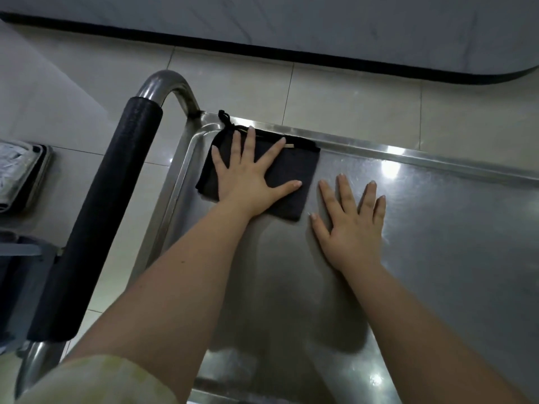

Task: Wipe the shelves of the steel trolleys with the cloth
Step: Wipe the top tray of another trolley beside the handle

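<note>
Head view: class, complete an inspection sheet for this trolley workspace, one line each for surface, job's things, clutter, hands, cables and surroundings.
Surface: steel trolley shelf, shiny with light glare, raised rim.
Job's things: dark cloth, folded flat in the shelf's far left corner, its cord lying over the rim.
Clutter: nothing seen.
Hands: left hand flat on the cloth, fingers spread; right hand flat on bare steel beside the cloth.
Cables: nothing seen.
Surroundings: black padded handle at the left end; pale tiled floor; a tray with pale contents beyond the handle.
</note>
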`<state>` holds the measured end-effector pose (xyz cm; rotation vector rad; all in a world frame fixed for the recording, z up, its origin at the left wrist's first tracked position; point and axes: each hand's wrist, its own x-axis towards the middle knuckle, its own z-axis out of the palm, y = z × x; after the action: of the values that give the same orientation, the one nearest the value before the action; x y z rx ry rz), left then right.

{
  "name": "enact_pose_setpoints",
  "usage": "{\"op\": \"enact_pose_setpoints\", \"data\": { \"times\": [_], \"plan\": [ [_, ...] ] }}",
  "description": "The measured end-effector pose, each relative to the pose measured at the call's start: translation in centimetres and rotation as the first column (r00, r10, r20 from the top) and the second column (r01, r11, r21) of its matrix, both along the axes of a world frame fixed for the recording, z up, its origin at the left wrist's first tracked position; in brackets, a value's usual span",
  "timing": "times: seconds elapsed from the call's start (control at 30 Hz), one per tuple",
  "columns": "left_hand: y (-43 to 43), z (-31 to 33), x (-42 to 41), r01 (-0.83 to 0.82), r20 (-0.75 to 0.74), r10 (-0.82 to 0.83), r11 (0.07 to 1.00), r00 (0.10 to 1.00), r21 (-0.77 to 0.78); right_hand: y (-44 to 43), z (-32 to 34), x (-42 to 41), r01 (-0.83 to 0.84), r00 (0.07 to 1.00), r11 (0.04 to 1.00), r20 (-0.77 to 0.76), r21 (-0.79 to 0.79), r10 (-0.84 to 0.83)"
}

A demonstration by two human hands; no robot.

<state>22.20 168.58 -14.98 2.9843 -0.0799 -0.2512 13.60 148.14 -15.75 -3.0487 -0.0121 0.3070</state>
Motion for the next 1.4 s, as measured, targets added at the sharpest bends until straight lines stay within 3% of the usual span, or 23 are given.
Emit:
{"op": "enact_pose_setpoints", "data": {
  "times": [0.17, 0.3, 0.5, 0.6, 0.77, 0.87, 0.97, 1.1, 1.17, 1.4],
  "plan": [
    [5.0, 0.4, 0.3, -0.133, 0.002, 0.133, 0.990, 0.991, 0.043, 0.1, 0.4, 0.1, -0.010, 0.999, 0.999, -0.035, 0.031, 0.011],
    [4.8, 0.3, 0.3, -0.127, -0.006, 0.128, 0.991, 0.992, 0.051, -2.1, 0.9, 0.3, -0.073, 0.995, 0.997, -0.071, 0.034, 0.075],
    [4.4, 0.4, 0.0, -0.136, -0.005, 0.137, 0.988, 0.991, 0.072, -10.6, 1.4, -0.5, 0.117, 0.991, 0.993, -0.064, -0.025, -0.119],
    [1.4, 0.3, -0.4, -0.162, -0.028, 0.164, 0.985, 0.986, 0.066, -9.9, 1.5, -0.6, 0.117, 0.991, 0.993, -0.061, -0.031, -0.118],
    [-10.5, 0.2, -0.9, 0.017, -0.035, -0.016, 0.999, 0.999, 0.042, -10.2, 1.6, -0.4, 0.131, 0.990, 0.991, -0.059, -0.019, -0.132],
    [-12.9, 0.2, -1.0, 0.077, -0.055, -0.075, 0.996, 0.996, 0.036, -10.6, 1.5, -0.5, 0.146, 0.989, 0.989, -0.034, 0.003, -0.146],
    [-9.1, 0.1, -0.4, 0.077, -0.022, -0.076, 0.997, 0.997, 0.026, -11.0, 1.5, -0.4, 0.130, 0.990, 0.992, -0.057, 0.008, -0.129],
    [0.6, 0.2, 1.9, -0.128, -0.019, 0.129, 0.991, 0.991, 0.042, -10.9, 1.4, -0.3, 0.123, 0.991, 0.992, -0.058, 0.020, -0.122],
    [4.0, 0.3, 2.4, -0.151, -0.022, 0.153, 0.987, 0.988, 0.059, -10.6, 1.4, -0.2, 0.122, 0.991, 0.992, -0.051, 0.016, -0.121],
    [2.2, 0.5, -3.5, -0.064, -0.030, 0.065, 0.997, 0.997, 0.051, -10.0, 1.1, -0.4, 0.112, 0.992, 0.994, -0.050, -0.005, -0.112]
  ]
}}
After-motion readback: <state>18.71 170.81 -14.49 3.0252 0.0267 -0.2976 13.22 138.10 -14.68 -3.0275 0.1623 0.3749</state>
